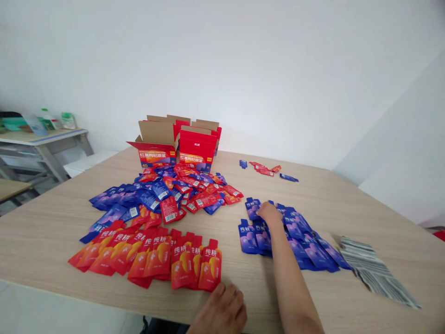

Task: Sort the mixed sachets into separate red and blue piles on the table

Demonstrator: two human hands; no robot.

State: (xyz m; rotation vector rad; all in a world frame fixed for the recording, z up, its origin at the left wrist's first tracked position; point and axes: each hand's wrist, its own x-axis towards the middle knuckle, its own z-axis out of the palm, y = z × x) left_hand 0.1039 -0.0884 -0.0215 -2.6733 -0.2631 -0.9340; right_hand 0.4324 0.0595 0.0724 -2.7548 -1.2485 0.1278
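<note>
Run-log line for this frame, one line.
left hand: by red pouch row | right hand: on blue pouches | mixed pile: before open boxes

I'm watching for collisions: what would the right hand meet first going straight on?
The right hand would probably meet the blue pouch by its fingers first; its height is hard to judge.

Some plain indoor workroom or office-ish spot tbh: bare white walls, big wood-look table [313, 185], metal-legged side desk [62, 135] at left, pale floor [38, 308], open product boxes [196, 148].
</note>
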